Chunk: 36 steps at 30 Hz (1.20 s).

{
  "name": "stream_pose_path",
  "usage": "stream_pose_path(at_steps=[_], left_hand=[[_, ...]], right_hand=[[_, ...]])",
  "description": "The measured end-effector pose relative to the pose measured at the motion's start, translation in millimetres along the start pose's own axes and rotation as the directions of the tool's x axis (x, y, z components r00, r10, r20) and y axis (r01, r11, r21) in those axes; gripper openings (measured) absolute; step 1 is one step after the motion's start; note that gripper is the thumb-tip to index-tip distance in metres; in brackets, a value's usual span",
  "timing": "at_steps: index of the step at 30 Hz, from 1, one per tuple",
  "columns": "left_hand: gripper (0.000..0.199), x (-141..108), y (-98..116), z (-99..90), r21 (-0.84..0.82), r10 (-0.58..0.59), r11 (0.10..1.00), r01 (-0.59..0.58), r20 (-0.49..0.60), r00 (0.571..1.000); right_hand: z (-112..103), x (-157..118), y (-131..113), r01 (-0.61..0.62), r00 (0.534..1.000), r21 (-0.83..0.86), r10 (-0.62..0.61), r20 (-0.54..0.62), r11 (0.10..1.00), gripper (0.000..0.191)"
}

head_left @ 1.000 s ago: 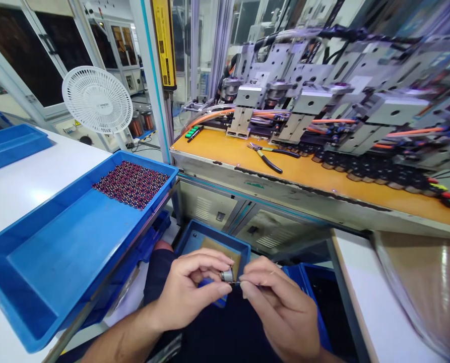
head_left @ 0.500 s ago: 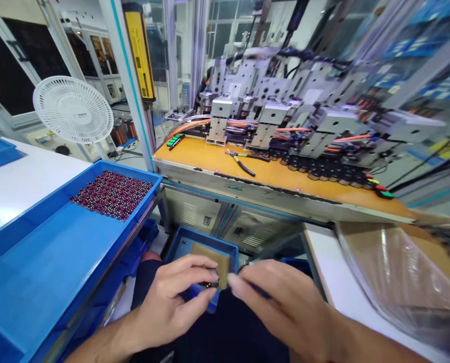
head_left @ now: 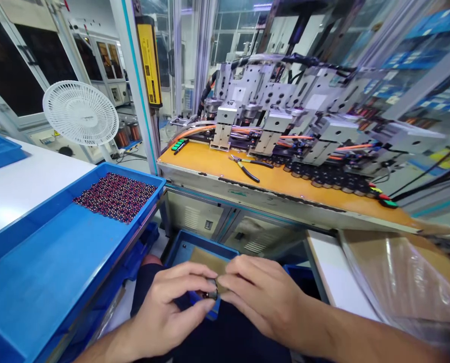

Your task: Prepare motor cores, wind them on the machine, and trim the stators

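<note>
A small dark cylindrical part is held between the thumb and fingers of my left hand, above my lap. Close against its right side are the fingertips of my right hand, pinched together; what they hold, if anything, is too small to make out. Below and behind the hands sits a blue bin with a piece of brown cardboard in it.
At the left, a long blue tray holds many small dark and red parts. Pliers and a row of black parts lie on the orange bench before a machine. Plastic-wrapped cardboard is at right.
My right hand has moved left to the small part, and its fingers have come together. My left hand keeps hold of the part. The view has shifted slightly.
</note>
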<state>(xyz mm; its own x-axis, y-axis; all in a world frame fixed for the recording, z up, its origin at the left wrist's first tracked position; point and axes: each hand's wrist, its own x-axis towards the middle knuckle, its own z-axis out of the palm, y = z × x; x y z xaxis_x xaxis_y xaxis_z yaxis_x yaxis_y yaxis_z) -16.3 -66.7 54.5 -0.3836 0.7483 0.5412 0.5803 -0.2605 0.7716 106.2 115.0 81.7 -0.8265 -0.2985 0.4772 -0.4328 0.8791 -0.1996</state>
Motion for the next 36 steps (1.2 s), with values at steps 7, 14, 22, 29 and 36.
stream_pose_path(at_steps=[7,14,22,29,36], left_hand=[[0.023,0.5,-2.2,-1.6,-0.007,0.000,1.000,0.000,0.007,1.000],[0.024,-2.7,-6.1,-4.8,-0.018,-0.012,1.000,0.012,-0.041,0.999],[0.027,-6.1,-2.6,-8.1,0.016,-0.012,1.000,0.015,-0.148,0.989],[0.023,-9.2,1.9,-9.6,0.037,-0.054,0.997,0.065,-0.233,0.971],[0.021,-6.0,-6.0,-4.2,-0.054,-0.108,0.994,0.098,-0.249,0.962]], right_hand=[[2.6,4.0,-7.4,-0.558,0.828,0.599,0.423,0.367,0.573,0.030],[-34.5,34.2,82.5,-0.521,0.831,0.268,0.408,0.379,0.811,0.028],[-32.7,74.0,226.1,-0.605,0.755,-0.409,0.656,-0.021,0.683,0.046],[-28.5,52.7,228.8,-0.571,0.751,-0.467,0.659,0.035,0.675,0.046],[-41.4,-1.8,184.4,-0.536,0.789,-0.438,0.612,0.044,0.722,0.034]])
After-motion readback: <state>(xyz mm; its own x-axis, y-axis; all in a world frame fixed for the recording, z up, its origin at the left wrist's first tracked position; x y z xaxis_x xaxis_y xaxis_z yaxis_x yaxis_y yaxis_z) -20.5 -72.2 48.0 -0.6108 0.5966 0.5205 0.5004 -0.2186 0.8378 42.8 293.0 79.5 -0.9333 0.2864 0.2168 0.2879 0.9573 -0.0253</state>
